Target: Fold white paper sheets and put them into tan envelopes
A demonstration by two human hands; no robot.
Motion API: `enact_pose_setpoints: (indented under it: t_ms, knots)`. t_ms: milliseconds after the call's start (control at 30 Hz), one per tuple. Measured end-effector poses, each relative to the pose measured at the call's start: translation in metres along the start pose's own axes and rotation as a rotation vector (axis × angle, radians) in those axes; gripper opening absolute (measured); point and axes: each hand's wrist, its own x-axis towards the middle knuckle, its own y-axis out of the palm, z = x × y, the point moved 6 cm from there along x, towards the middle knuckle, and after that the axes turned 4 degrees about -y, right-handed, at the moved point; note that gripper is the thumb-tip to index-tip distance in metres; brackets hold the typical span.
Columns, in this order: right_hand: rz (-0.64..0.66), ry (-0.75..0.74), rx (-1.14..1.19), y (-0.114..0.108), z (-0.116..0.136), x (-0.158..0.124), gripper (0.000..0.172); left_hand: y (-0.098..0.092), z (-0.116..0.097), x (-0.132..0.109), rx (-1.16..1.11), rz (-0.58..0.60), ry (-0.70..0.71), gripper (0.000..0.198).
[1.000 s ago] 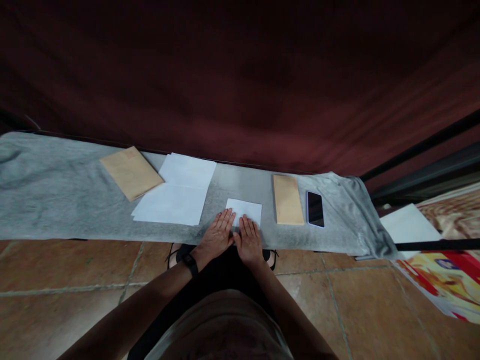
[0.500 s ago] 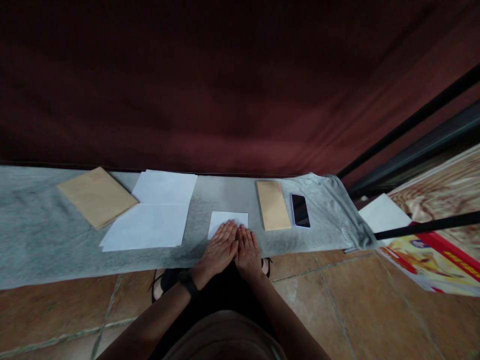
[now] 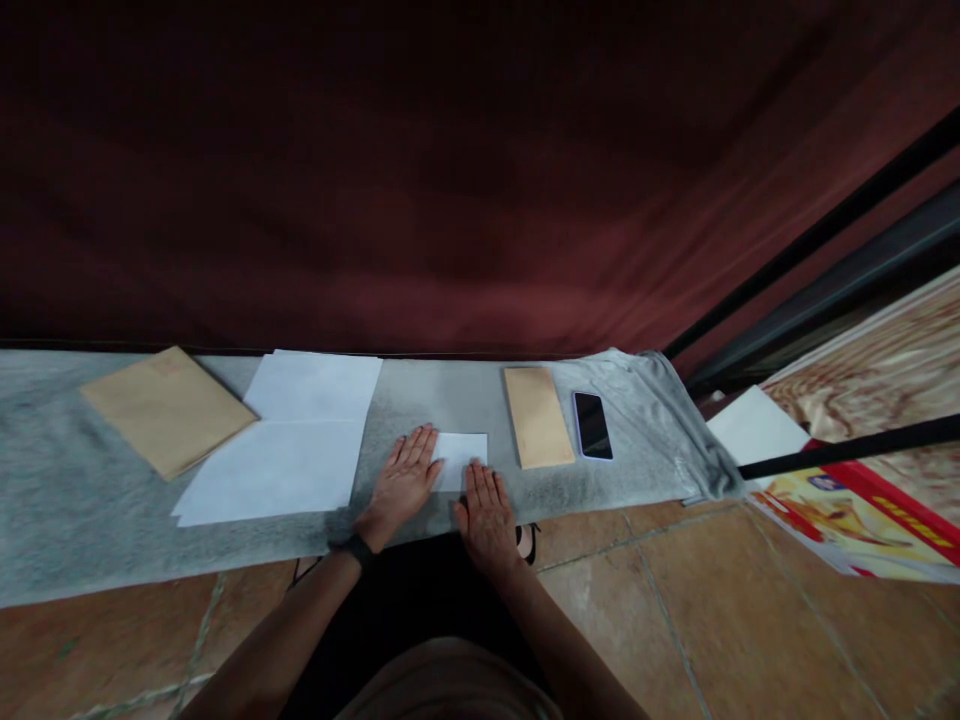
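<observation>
Pressing flat with fingers spread open, the right hand [image 3: 487, 512] touches the near edge of a small folded paper [image 3: 461, 452] on the grey-covered counter [image 3: 442, 395]; the left hand [image 3: 401, 482], equally open, rests on its left edge. Beyond lie a tan envelope [image 3: 536, 430] and a phone [image 3: 592, 425].

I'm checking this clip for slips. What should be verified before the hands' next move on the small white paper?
1. Small white paper lies flat on the grey cloth: ok.
2. Left hand open, flat at the paper's left edge: ok.
3. Right hand open, fingertips at its near edge: ok.
4. Narrow envelope apart from the paper: ok.
5. Phone clear of hands: ok.
6. Paper's edges aligned: cannot tell.
</observation>
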Motion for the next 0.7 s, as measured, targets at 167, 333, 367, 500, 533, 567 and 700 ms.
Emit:
enact_pose_setpoints:
  t_ms: [167,333,367,500,533,567,700]
  knots:
    - [0.003,0.006,-0.008,0.001,0.001,0.000,0.058,-0.013,0.009,0.024,-0.014,0.070,-0.065,0.047]
    - [-0.014,-0.002,-0.004,0.000,0.001,-0.001,0.059,-0.018,0.010,0.048,-0.079,0.171,-0.117,0.031]
    - [-0.020,-0.002,-0.001,0.000,0.001,-0.001,0.059,-0.019,0.011,0.051,-0.094,0.184,-0.131,0.027]
    - [-0.039,-0.007,0.005,0.000,0.001,-0.002,0.059,-0.023,0.015,0.056,-0.155,0.195,-0.187,0.016]
    - [-0.043,-0.010,0.004,0.000,0.001,-0.002,0.059,-0.023,0.016,0.057,-0.178,0.198,-0.206,0.014]
    - [-0.049,-0.014,0.002,0.000,0.001,-0.003,0.058,-0.023,0.018,0.057,-0.202,0.202,-0.228,0.013]
    - [-0.075,-0.039,0.003,-0.002,0.001,-0.005,0.057,-0.021,0.029,0.053,-0.331,0.231,-0.344,0.009]
